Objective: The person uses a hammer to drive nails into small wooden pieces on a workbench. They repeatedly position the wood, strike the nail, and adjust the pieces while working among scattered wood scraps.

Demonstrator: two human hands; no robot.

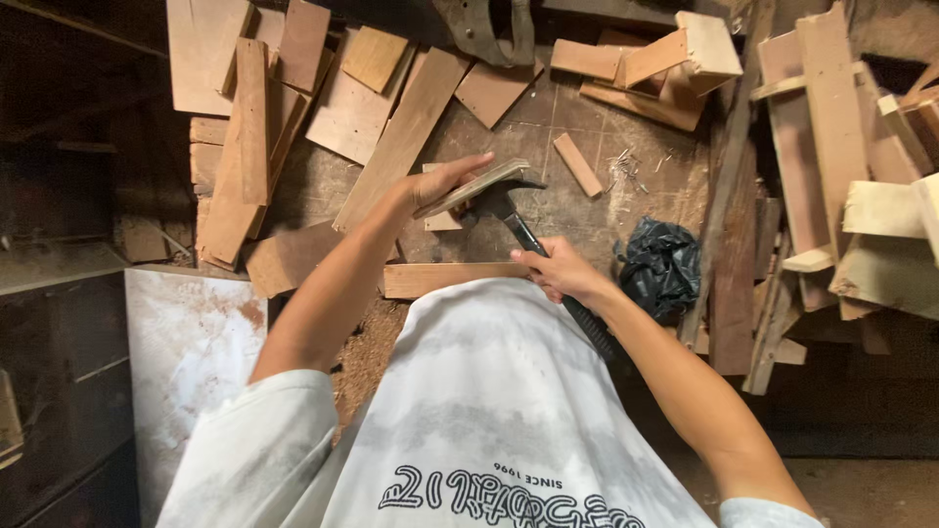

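My left hand holds a thin flat wooden strip edge-on above the workbench. My right hand grips the black handle of a claw hammer, whose dark head sits just under the strip. A longer wooden slat lies flat on the bench below both hands, close to my white shirt. My two forearms reach forward from the bottom of the view.
Many wooden boards and offcuts are heaped at the back left and right. A crumpled black plastic bag lies right of the hammer. A small wood block rests on the dusty bench. A white panel stands at lower left.
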